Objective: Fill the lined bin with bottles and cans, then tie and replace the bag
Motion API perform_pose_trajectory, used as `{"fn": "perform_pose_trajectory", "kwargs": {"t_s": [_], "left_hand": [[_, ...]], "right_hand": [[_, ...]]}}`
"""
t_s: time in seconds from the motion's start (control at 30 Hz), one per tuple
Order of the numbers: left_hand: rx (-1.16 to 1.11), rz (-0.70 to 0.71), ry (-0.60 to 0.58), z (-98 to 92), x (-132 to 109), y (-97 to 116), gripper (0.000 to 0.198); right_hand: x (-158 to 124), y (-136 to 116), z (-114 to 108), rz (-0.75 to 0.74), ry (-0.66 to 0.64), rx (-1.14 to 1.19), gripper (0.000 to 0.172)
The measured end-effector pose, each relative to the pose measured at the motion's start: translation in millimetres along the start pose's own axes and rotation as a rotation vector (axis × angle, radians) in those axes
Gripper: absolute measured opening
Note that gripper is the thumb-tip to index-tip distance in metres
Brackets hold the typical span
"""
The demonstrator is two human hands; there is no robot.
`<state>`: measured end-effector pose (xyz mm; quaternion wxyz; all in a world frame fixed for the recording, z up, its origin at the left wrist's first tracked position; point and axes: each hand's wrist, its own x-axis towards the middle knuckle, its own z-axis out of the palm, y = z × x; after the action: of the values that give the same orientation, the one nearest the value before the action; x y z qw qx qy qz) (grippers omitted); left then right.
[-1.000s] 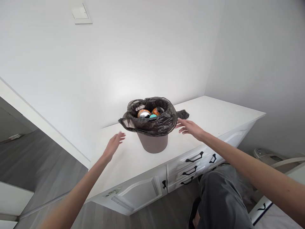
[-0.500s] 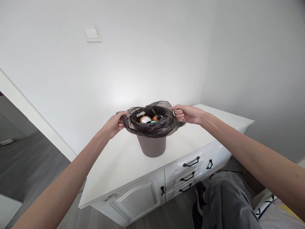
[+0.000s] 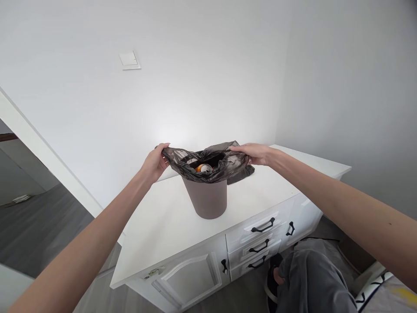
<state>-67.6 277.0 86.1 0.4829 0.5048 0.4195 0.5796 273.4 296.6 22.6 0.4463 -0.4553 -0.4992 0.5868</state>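
Observation:
A brown-grey trash can [image 3: 208, 200] stands on a white cabinet, lined with a dark, see-through trash bag [image 3: 208, 176]. My left hand [image 3: 157, 164] pinches the bag's edge on the left and stretches it outward. On the opposite side, my right hand [image 3: 254, 153] grips the bag's rim, thumb on top. Inside the bag lies an orange drink can [image 3: 206, 168] with its silver top up; whatever is beneath it is hidden. A loose flap of the bag hangs past the can's right side.
The white cabinet [image 3: 163, 226] has black handles [image 3: 263, 225] on its doors and drawers. Behind it is a white wall with a light switch [image 3: 129, 60]. A doorway edge runs down the left. My grey-trousered leg [image 3: 312, 278] is at the lower right.
Both hands have pulled the bag's edges upward, and more of the trash can's side shows. The bag's mouth has narrowed over the cans. A flap now hangs out on the right.

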Motion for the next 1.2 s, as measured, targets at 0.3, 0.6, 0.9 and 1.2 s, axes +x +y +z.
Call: {"fn": "perform_pose_trajectory", "kwargs": {"t_s": [0.3, 0.6, 0.9, 1.2], "left_hand": [[-0.245, 0.140, 0.084, 17.6, 21.2, 10.1, 0.022], [-0.471, 0.165, 0.233, 25.3, 36.3, 2.9, 0.018], [-0.388, 0.088, 0.079, 63.7, 55.7, 1.3, 0.027], [-0.378, 0.195, -0.002, 66.3, 95.8, 33.5, 0.028]], "right_hand": [[8.1, -45.3, 37.2, -0.261, 0.086, 0.477, 0.015], [22.5, -41.6, 42.9, -0.199, 0.396, 0.704, 0.024], [47.1, -23.5, 31.0, -0.253, 0.412, 0.525, 0.018], [35.1, -29.4, 39.1, -0.332, 0.303, 0.591, 0.013]]}}
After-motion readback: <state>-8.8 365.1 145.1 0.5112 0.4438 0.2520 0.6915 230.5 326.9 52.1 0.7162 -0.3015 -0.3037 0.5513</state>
